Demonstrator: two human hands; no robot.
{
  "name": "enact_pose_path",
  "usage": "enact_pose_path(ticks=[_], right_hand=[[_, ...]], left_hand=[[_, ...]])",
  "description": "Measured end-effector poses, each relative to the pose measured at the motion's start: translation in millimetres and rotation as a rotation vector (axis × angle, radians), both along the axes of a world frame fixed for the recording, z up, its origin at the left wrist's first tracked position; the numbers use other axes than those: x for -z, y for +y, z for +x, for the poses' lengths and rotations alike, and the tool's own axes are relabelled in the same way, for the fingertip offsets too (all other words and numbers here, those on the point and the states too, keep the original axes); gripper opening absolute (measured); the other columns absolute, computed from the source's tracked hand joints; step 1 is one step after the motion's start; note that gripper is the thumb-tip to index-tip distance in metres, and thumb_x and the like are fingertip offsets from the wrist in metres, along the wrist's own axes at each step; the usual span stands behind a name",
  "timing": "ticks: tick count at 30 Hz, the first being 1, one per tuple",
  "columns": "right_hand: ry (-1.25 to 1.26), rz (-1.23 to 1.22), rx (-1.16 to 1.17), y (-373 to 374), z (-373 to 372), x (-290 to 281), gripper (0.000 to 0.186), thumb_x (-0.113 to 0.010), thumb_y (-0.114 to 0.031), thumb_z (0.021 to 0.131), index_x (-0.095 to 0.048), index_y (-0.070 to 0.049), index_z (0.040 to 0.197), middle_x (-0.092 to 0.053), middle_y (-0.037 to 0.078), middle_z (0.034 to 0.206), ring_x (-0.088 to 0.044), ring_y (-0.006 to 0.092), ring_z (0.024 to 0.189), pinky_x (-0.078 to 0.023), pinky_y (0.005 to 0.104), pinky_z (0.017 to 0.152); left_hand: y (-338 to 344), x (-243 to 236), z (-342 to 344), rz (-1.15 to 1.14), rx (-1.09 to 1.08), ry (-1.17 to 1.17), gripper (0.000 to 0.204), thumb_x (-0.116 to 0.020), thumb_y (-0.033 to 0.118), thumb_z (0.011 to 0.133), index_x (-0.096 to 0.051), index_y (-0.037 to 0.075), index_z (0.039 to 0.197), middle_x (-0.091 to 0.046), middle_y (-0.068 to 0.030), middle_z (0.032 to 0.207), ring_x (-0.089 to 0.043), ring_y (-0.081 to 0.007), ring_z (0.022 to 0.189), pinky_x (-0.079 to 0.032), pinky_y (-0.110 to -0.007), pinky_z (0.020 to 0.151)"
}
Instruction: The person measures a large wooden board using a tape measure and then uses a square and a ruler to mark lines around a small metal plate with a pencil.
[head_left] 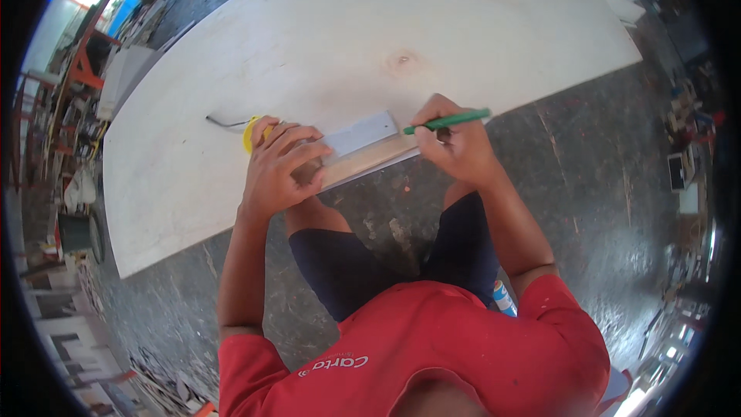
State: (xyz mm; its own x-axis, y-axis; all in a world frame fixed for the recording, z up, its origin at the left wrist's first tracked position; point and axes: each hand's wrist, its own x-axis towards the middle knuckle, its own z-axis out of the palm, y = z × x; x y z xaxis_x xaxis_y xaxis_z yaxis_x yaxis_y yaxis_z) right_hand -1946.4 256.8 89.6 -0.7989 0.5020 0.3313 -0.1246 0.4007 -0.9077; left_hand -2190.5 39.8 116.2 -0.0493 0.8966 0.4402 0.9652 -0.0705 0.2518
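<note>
My left hand (284,161) has its fingers spread and bent over the left end of a flat grey-white metal-looking plate (361,136). Along the plate's near side runs a light brown wooden strip (370,162), close to the board's edge. Partly behind my left fingers sits a yellow rounded object (249,137) with a thin black strap; its kind is hidden. My right hand (461,147) grips a green pen (457,120), held slantwise beside the right end of the plate. Whether the pen's tip touches anything cannot be made out.
A large pale plywood board (309,54) with a knot mark fills the space ahead. My knees are just under its near edge, above a dark stained floor (587,154). A blue-and-white can (505,299) stands by my right side. Cluttered shelving lines the left.
</note>
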Motion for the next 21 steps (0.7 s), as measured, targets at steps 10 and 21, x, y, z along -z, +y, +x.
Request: enact_pose_path(ticks=[10,21], right_hand=[[-0.024,0.248,-0.002,-83,-43,-13,0.011,-0.076,-0.008,0.09,-0.072,-0.007,0.101,-0.067,0.002,0.075,-0.051,0.0068,0.058,-0.046,0.0271,0.055],[-0.155,0.23,-0.006,-91,-51,-3,0.016,-0.077,-0.009,0.088,-0.067,-0.009,0.102,-0.069,0.008,0.075,-0.072,0.0265,0.066,-0.057,0.0347,0.062]], left_hand=[[-4,3,0,0.011,0.033,-0.059,0.046,-0.071,-0.002,0.062,-0.079,0.019,0.102,-0.074,-0.0004,0.114,-0.068,-0.0258,0.115,-0.043,-0.048,0.111],[-9,9,-2,0.031,0.035,-0.091,0.039,-0.076,0.003,0.071,-0.078,0.024,0.103,-0.073,0.0065,0.113,-0.067,-0.0179,0.115,-0.033,-0.045,0.116]])
